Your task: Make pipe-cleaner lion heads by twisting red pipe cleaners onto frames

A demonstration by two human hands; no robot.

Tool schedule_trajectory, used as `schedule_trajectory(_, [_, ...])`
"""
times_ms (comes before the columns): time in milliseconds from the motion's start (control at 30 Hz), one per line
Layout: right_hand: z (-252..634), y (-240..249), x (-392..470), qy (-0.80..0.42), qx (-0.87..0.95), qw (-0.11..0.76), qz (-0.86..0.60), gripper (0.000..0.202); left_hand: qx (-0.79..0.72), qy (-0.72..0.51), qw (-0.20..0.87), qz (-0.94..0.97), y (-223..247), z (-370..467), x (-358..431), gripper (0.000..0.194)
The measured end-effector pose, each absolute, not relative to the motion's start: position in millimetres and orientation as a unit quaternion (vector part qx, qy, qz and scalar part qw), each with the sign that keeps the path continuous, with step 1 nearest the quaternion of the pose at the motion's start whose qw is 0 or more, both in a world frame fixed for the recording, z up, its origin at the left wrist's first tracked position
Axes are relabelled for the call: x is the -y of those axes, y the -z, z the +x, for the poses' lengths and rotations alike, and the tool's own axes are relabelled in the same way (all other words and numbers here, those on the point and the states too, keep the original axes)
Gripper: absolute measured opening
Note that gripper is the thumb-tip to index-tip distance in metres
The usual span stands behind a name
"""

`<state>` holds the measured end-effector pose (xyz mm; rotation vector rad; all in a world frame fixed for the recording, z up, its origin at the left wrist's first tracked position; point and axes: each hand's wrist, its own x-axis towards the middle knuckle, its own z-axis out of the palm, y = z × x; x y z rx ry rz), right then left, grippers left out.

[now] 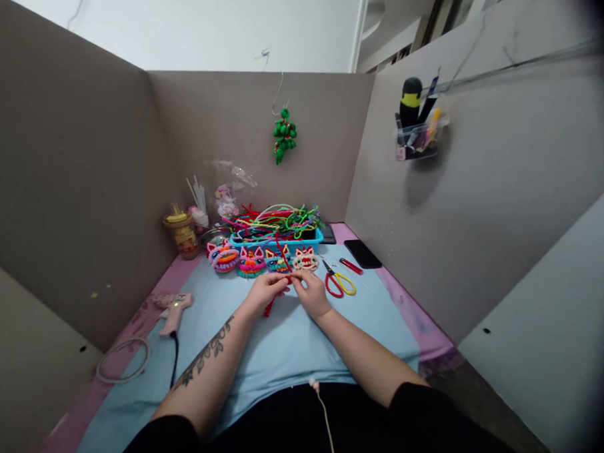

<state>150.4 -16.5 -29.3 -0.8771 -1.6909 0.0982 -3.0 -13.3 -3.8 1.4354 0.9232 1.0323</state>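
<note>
Both hands meet over the middle of the blue cloth [321, 347], fingertips pinched close together. Between them is a red pipe cleaner [283, 252]; one end sticks up past the fingers and a red twisted part hangs below my left hand [268, 290]. My right hand [310, 293] grips the same red piece from the other side. Just beyond the fingers stands a row of several fuzzy animal heads, among them a pink-and-purple one [251, 262], a blue one [277, 259] and a cream-and-red one [305, 259]. Fingers hide the exact joint.
Behind the heads, a blue basket [304, 245] overflows with coloured pipe cleaners. Scissors [340, 281], a red-handled tool [351, 266] and a phone [363, 254] lie at right. A pink glue gun [175, 313] with its cord rests at left. Grey panels [257, 118] enclose three sides.
</note>
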Motion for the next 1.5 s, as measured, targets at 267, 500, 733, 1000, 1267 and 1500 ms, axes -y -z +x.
schedule_trajectory(267, [150.5, 32.7, 15.3, -0.050, 0.736, 0.565, -0.369, 0.015, -0.402, -0.442, 0.514, 0.616, 4.6, -2.7, 12.2, 0.034])
schedule_trajectory(500, [151.9, 34.8, 13.1, -0.043, 0.757, 0.548, -0.352, 0.016, -0.398, -0.436, 0.501, 0.634, 11.4, -6.8, 7.3, 0.029])
schedule_trajectory(733, [151.3, 34.1, 14.1, -0.039, 0.772, 0.550, -0.317, 0.020, -0.397, -0.434, 0.553, 0.589, 19.0, -9.3, 4.0, 0.025])
schedule_trajectory(1000, [152.9, 31.3, 16.2, -0.024, 0.790, 0.527, -0.312, 0.019, -0.394, -0.409, 0.578, 0.586, 16.1, -9.9, 6.5, 0.025])
schedule_trajectory(1267, [153.6, 33.3, 15.5, -0.082, 0.778, 0.539, -0.312, 0.017, -0.414, -0.402, 0.528, 0.623, 13.2, -11.1, 6.8, 0.027])
schedule_trajectory(1500, [153.7, 28.6, 13.7, -0.374, 0.680, 0.518, -0.360, 0.030, -0.406, -0.401, 0.377, 0.730, 4.0, -11.7, 8.7, 0.026])
